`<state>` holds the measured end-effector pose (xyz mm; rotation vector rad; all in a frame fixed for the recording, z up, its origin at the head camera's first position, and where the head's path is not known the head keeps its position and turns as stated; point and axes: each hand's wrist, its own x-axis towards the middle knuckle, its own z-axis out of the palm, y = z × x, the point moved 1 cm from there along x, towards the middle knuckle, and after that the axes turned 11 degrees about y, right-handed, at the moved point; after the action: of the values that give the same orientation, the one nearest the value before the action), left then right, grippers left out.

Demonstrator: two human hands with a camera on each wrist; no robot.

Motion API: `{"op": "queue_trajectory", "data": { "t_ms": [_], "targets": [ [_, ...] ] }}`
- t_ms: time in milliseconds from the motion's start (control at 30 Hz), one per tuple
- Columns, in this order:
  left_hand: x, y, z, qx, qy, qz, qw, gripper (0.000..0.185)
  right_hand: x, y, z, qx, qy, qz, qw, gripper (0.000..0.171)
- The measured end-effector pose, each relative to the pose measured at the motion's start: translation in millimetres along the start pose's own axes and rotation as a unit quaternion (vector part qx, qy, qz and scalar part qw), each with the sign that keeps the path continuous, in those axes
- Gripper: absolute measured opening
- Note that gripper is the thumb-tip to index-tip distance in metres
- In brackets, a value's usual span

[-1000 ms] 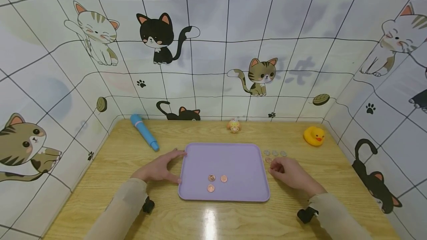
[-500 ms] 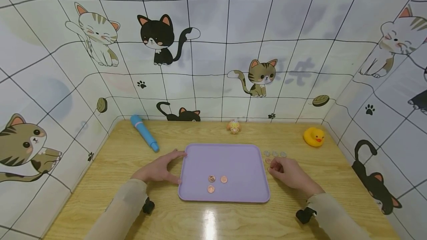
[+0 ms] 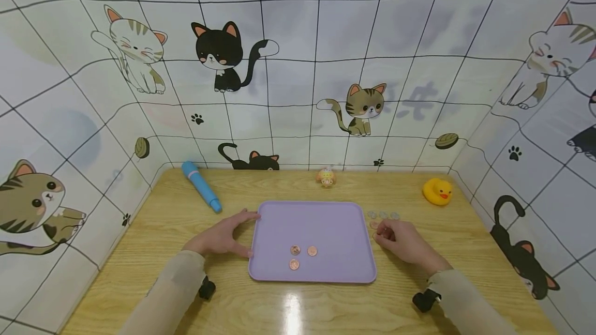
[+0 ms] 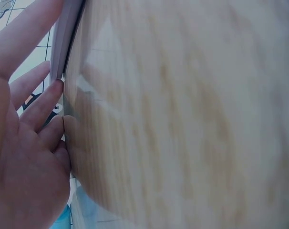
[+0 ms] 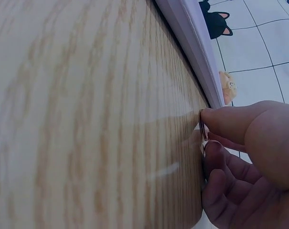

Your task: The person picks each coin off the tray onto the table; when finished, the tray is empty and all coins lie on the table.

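Note:
A purple tray [image 3: 312, 204] lies mid-table with three copper coins [image 3: 295, 250] on it. My left hand [image 3: 235, 234] rests flat beside the tray's left rim, with straight fingers [image 4: 42, 102] touching the tray's edge [image 4: 63, 45]. My right hand [image 3: 383, 232] is just right of the tray, beside a row of silver coins [image 3: 383, 215] and a copper one [image 3: 374, 225]. In the right wrist view its thumb and a fingertip pinch a coin [image 5: 201, 128] on edge against the wooden table [image 5: 87, 119], close to the tray's rim [image 5: 192, 40].
A blue pen-like stick [image 3: 201, 193] lies at the back left. A small orange toy [image 3: 327, 177] sits at the back middle and a yellow rubber duck [image 3: 437, 191] at the back right. Cat-print walls [image 3: 298, 66] enclose the table on three sides.

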<state>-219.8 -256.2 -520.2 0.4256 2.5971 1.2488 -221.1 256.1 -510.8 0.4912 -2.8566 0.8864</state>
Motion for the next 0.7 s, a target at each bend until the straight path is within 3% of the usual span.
{"op": "queue_trajectory", "data": {
  "t_ms": [367, 533, 700],
  "targets": [
    [0.1, 1.2, -1.6, 0.005, 0.002, 0.005, 1.0, 0.102, 9.0, -5.5, -16.6, 0.061, 0.03, 0.039, 0.997, 0.014],
    [0.2, 0.8, -1.5, 0.006, 0.002, 0.003, 1.0, 0.102, 17.2, -18.5, -15.2, 0.083, 0.013, 0.002, 0.996, 0.013],
    [0.7, -1.5, 0.2, 0.004, -0.001, -0.001, 1.0, 0.101, 21.9, -34.0, -1.4, 0.106, -0.027, -0.066, 0.992, 0.01]
  ]
}}
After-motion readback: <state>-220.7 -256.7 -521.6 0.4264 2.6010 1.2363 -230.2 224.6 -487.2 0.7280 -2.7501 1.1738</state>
